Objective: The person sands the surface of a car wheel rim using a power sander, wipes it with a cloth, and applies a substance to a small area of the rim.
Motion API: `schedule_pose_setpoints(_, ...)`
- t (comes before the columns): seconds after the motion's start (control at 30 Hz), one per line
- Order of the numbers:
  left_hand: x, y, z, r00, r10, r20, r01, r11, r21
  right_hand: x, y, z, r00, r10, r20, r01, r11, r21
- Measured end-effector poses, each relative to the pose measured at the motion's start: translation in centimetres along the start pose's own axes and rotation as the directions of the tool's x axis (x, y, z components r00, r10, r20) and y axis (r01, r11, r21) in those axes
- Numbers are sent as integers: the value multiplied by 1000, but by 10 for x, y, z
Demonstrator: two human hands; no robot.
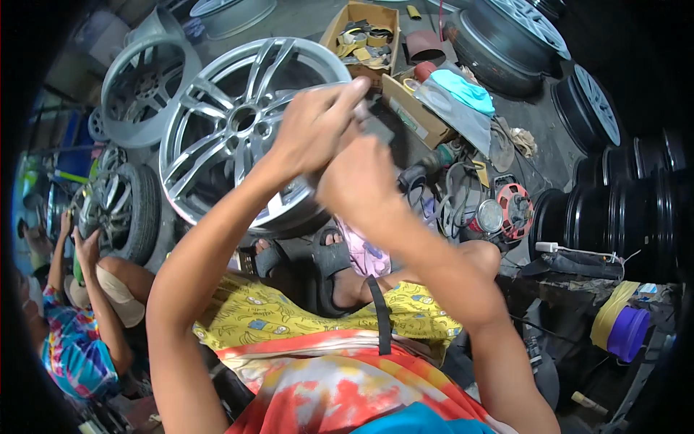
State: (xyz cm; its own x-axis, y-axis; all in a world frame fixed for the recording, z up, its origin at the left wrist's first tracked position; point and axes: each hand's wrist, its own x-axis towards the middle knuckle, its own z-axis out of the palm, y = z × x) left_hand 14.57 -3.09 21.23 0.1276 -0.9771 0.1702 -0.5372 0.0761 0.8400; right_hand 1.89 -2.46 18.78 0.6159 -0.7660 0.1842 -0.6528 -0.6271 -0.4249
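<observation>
A silver wheel (230,139), shiny-faced with paired spokes around a round centre hole, sits just ahead of dark sandals (330,262). The left hand (318,121) and right hand (360,177) come together over its right side, fingers curled in; blur hides their grip, so what they hold cannot be told. Yellow shorts (278,312) carry printed lettering. Beyond, an open cardboard box (376,14) holds yellow and dark scraps (363,50)

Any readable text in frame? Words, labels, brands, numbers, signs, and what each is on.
Yellow banana-print shorts: small lettering among the drawings, partly legible; wording withheld.
Nearer cardboard box: printing on its side, too small to read.
No other text I can make out.
</observation>
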Motion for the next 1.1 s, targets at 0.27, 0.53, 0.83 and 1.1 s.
schedule_pose_setpoints(0.27,-46,12,6,995,-93,-35,91,995,-49,-40,-22,6,987,154,51,-161,893,421)
schedule_pose_setpoints(0.53,86,-5,41,998,35,-61,-23,983,180,53,74,-19,1000,7,-15,-6,999,31)
schedule_pose_setpoints(0.83,166,-9,63,998,27,-58,-5,934,358,120,147,-2,985,-128,-114,130,991,15)
schedule_pose_setpoints(1.1,120,-4,48,993,28,-117,3,966,258,87,108,-25,992,-116,-39,117,993,3)
